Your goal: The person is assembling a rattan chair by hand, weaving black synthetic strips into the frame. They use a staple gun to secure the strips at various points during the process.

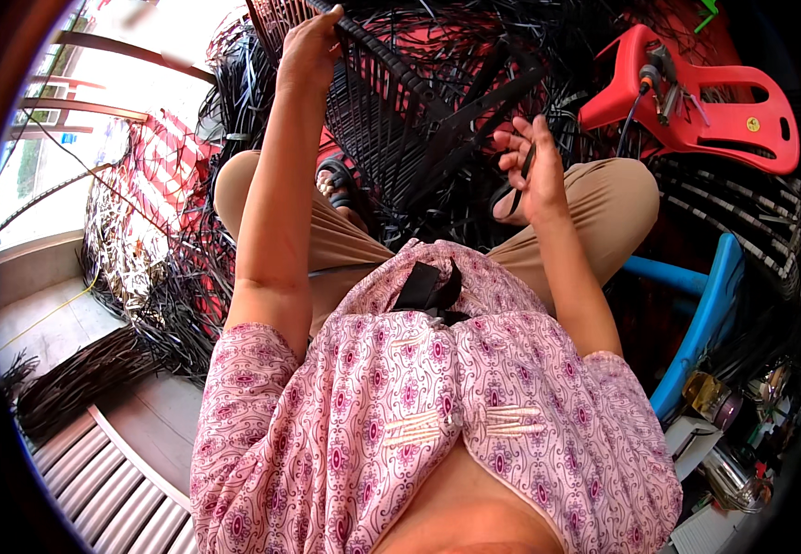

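the left hand curls over the rail of a black woven frame; the right hand, half open, has a black strip across it, pinched or merely resting, one cannot tell. the frame lies ahead and left of the right hand, its rail slanting from the left hand, the nearer, toward the right. tools rest between the red chair's left edge and slotted back. the frame's top is cut off; its foot blurs into black strands.
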Tool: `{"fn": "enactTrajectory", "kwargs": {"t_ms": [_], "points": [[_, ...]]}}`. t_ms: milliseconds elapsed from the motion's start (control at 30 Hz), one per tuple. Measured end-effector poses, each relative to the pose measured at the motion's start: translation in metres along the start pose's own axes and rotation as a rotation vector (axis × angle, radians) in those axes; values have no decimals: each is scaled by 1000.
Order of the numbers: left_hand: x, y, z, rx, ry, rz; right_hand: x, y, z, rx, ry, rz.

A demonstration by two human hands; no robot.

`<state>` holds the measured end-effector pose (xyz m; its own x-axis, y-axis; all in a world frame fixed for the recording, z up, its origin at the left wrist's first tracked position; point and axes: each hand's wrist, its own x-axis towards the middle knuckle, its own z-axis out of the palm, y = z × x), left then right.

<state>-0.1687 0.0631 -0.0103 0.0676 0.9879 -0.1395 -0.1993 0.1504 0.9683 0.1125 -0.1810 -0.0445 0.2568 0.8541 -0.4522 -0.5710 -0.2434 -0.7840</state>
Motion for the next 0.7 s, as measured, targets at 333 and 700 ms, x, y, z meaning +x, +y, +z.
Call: {"fn": "enactTrajectory", "kwargs": {"t_ms": [333,700], "points": [[33,38,17,70,40,108,109,-118,81,-313,-76,-121],[-37,-47,47,-395,-76,207,189,-116,-7,-336,164,-267]]}}
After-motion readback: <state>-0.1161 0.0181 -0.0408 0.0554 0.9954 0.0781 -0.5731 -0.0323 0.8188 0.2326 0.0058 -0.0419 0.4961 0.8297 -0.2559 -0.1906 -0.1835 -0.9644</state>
